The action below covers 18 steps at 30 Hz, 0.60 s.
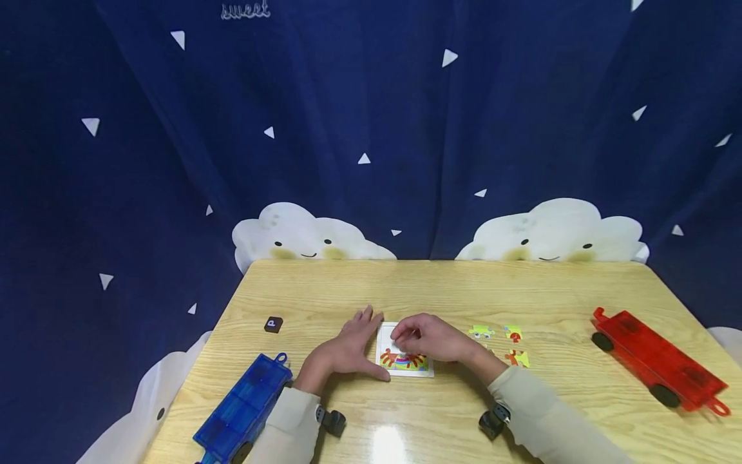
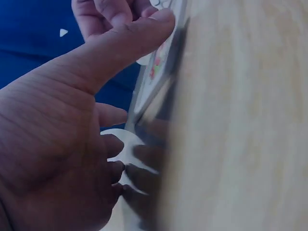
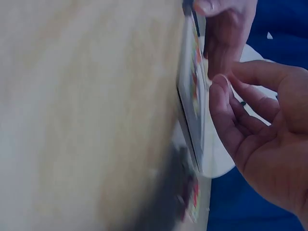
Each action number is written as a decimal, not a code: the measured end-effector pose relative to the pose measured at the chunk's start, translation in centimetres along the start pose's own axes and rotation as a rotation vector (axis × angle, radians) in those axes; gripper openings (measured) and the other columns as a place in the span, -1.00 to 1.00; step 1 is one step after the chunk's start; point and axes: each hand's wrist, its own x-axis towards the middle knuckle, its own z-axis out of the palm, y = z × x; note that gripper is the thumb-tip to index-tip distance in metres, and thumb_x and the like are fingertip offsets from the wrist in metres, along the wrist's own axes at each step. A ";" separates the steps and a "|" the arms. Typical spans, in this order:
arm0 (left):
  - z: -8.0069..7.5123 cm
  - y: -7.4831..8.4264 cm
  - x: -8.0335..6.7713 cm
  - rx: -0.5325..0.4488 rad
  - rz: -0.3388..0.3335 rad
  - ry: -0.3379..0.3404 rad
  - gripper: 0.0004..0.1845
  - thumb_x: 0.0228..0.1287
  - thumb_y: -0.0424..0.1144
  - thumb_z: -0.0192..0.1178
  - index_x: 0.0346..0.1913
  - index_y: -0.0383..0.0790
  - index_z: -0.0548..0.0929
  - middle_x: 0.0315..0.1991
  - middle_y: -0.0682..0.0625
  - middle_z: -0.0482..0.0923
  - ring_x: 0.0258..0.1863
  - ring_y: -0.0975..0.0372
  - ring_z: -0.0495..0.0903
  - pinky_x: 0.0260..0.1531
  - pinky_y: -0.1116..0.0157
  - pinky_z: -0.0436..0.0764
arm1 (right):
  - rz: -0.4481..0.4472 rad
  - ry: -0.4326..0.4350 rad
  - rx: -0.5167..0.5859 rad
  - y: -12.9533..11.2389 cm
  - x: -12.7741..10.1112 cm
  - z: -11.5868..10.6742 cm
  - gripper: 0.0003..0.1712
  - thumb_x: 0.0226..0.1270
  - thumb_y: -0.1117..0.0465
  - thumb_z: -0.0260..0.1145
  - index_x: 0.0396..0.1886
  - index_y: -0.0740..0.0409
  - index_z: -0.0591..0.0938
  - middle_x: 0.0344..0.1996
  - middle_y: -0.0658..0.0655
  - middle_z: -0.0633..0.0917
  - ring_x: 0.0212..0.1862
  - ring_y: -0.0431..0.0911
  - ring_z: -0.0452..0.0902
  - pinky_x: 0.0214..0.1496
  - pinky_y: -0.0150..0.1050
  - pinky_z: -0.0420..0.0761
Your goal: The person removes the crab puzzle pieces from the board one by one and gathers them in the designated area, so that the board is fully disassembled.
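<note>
A small white-bordered puzzle tray (image 1: 390, 372) lies mid-table, its lower part filled with a red crab picture, its upper part white. My left hand (image 1: 351, 345) is spread at the tray's left side, thumb at the near corner, fingers beyond the far left corner. In the left wrist view, the left thumb (image 2: 139, 36) reaches to the tray's edge. Over the tray's upper half hovers my right hand (image 1: 431, 336), its fingers loosely bent. The right wrist view shows thumb and fingertips (image 3: 221, 82) close together above the tray (image 3: 186, 96), with nothing visible between them.
Several loose yellow-green and red puzzle pieces (image 1: 513, 333) lie right of the tray, partly behind the right wrist. A blue toy wagon (image 1: 243, 406) stands at the left, a red one (image 1: 655, 357) at the right. A black tile marked P (image 1: 273, 324) lies far left.
</note>
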 end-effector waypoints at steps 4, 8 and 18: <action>0.3 -0.3 0.2 0.023 -0.011 -0.021 0.30 0.02 0.26 0.54 0.64 -0.30 0.04 0.63 -0.34 -0.26 0.60 -0.18 -0.28 0.52 -0.11 -0.13 | -0.002 -0.008 0.008 -0.1 0.2 0.9 -0.73 0.30 0.43 0.32 0.00 0.32 0.69 -0.15 0.13 0.74 -0.20 -0.15 0.61 -0.13 -0.30 0.59; 0.6 -0.5 0.1 0.011 -0.015 -0.018 0.30 0.03 0.26 0.54 0.65 -0.27 0.03 0.64 -0.31 -0.29 0.61 -0.15 -0.31 0.53 -0.09 -0.18 | -0.012 -0.018 0.045 -0.2 0.2 1.3 -0.69 0.27 0.48 0.34 0.02 0.36 0.67 -0.11 0.19 0.74 -0.29 -0.18 0.60 -0.22 -0.31 0.59; 0.8 -0.8 0.2 -0.025 -0.010 -0.027 0.28 0.04 0.23 0.54 0.66 -0.22 0.02 0.65 -0.28 -0.32 0.61 -0.13 -0.35 0.52 -0.09 -0.25 | 0.016 -0.045 0.043 -0.3 -0.2 1.4 -0.68 0.28 0.48 0.34 0.03 0.32 0.70 -0.22 0.17 0.74 -0.30 -0.16 0.61 -0.24 -0.33 0.57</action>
